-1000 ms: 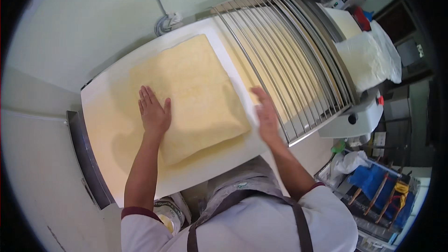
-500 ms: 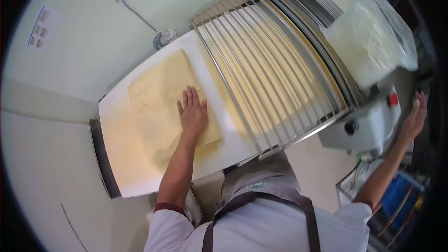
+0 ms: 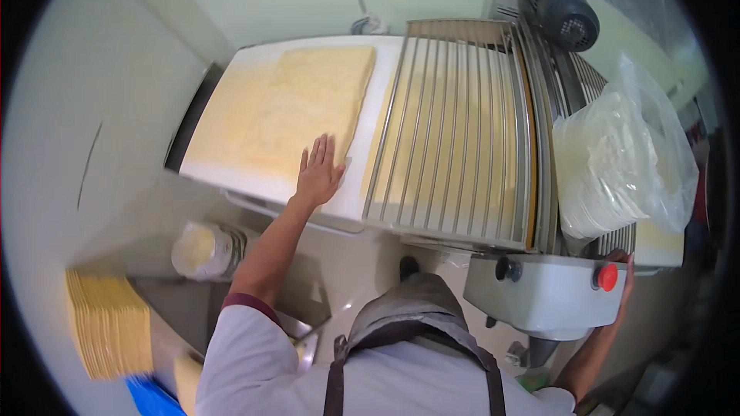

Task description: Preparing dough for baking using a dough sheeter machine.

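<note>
One left hand (image 3: 320, 169) flat on dough sheet (image 3: 297, 112), lengthwise along belt (image 3: 362, 177)

Open belt (image 3: 231, 119) left of the dough sheet (image 3: 308, 108); wire guard (image 3: 455, 123) and plastic bag (image 3: 617, 162) blocking everything rightward.

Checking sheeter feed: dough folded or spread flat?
Spread flat: the dough lies as one thin sheet on the belt, left hand flat on its edge.
</note>
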`<state>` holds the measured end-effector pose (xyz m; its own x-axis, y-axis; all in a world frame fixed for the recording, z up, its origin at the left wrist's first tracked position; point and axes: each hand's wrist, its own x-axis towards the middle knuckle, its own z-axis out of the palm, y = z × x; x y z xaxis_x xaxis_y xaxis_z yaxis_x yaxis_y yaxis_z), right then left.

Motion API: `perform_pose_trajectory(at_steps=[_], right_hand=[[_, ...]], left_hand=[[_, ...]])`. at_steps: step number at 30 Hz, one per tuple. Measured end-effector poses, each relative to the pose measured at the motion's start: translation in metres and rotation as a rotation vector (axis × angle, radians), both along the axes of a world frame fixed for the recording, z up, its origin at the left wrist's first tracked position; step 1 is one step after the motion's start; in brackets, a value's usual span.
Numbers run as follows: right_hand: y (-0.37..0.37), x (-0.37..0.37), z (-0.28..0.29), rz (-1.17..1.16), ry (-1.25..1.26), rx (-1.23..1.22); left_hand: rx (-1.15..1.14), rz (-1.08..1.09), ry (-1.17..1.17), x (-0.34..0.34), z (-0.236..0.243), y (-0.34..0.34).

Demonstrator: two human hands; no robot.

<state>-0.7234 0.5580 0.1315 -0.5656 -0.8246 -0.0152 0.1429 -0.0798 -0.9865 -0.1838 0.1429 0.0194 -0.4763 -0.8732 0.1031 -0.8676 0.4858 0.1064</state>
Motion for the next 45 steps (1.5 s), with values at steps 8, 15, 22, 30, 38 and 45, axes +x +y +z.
perform_pose_trajectory(at_steps=[8,15,22,30,38,45], right_hand=[[0.014,-0.011,-0.004,0.025,-0.209,0.007],[0.002,-0.035,-0.021,0.113,-0.023,0.082],[-0.016,-0.054,-0.034,0.494,0.134,0.009],[-0.018,-0.067,-0.034,0.695,0.345,-0.139],[0.010,-0.052,0.006,0.551,0.933,-0.850],[0.015,-0.034,0.051,0.872,1.353,-0.939]], left_hand=[[-0.089,0.371,0.562,0.028,-0.034,0.254],[0.462,-0.059,1.066,-0.155,0.004,0.449],[0.286,0.278,1.118,-0.319,-0.045,0.539],[0.493,0.746,2.231,-0.410,0.012,0.576],[0.453,0.888,2.253,-0.414,0.007,0.579],[0.491,0.771,2.301,-0.420,0.014,0.575]])
